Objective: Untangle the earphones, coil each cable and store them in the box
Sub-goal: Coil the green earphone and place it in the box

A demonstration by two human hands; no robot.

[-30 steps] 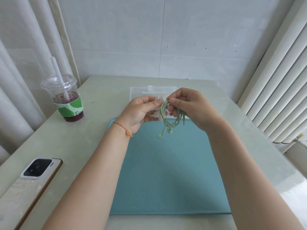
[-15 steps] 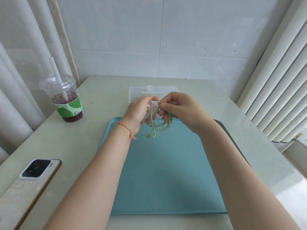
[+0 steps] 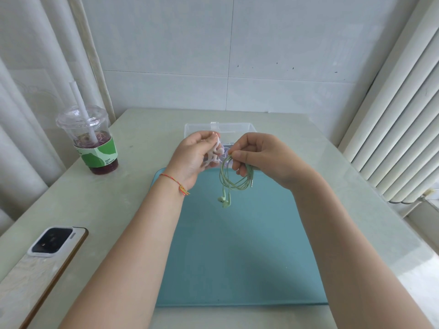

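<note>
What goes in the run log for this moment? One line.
left hand: holds white earphones | right hand: pinches green earphones, coiled | box: behind hands

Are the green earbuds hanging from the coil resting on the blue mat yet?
Cannot tell. In the head view the green earbuds dangle from the coil pinched in the right hand, over the blue mat, but this top-down angle shows neither gap nor contact.

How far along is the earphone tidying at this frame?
Done: the sets look separated. In hand: the right hand pinches the coiled green earphones, buds dangling; the left hand holds white earphones, bunched. Left: both still go into the clear box behind them.
</note>
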